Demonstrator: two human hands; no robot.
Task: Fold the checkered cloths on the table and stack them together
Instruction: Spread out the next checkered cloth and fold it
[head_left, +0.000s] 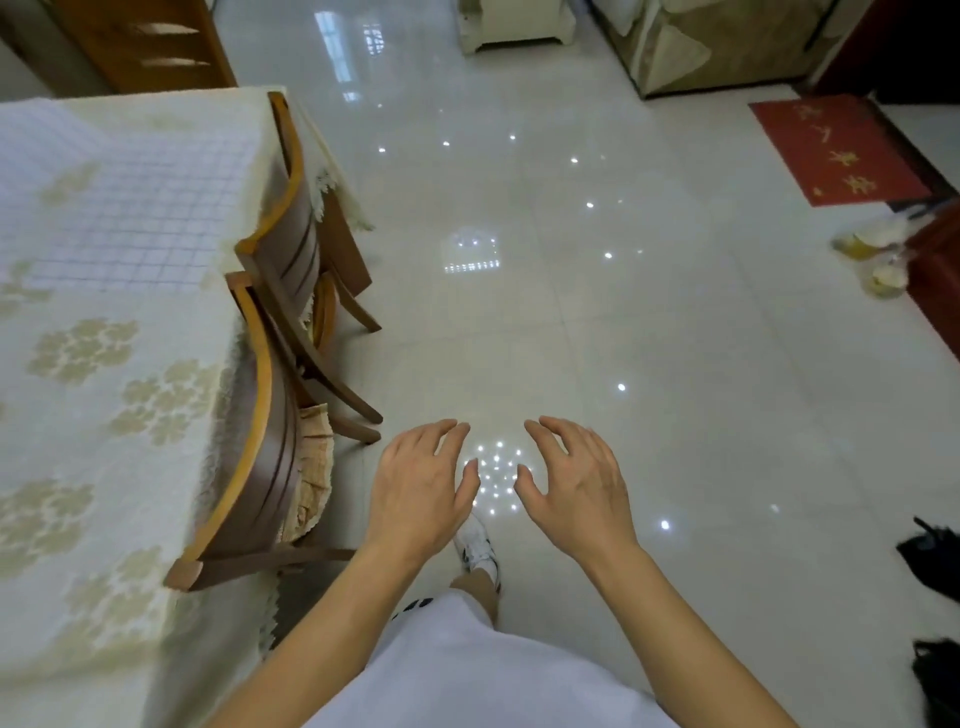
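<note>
Glossy white tile floor (649, 322) fills most of the view, with ceiling lights reflecting off it as little bright dots. Over on the left there's a table (171, 597) under a cream tablecloth with a pale floral pattern, and a checkered cloth (130, 208) lies spread flat on the far part of it, white with thin bluish grid lines. Two wooden chairs (283, 244) are tucked in along the table's right edge, the near one with a tan cushion. A red doormat (836, 150) sits far right.

Both hands are held out over the floor, palms down, well apart from the table. The left hand (415, 488) and the right hand (582, 483) have fingers spread and loosely bent, holding nothing at all. A white sneaker (478, 545) peeks out below them.
</note>
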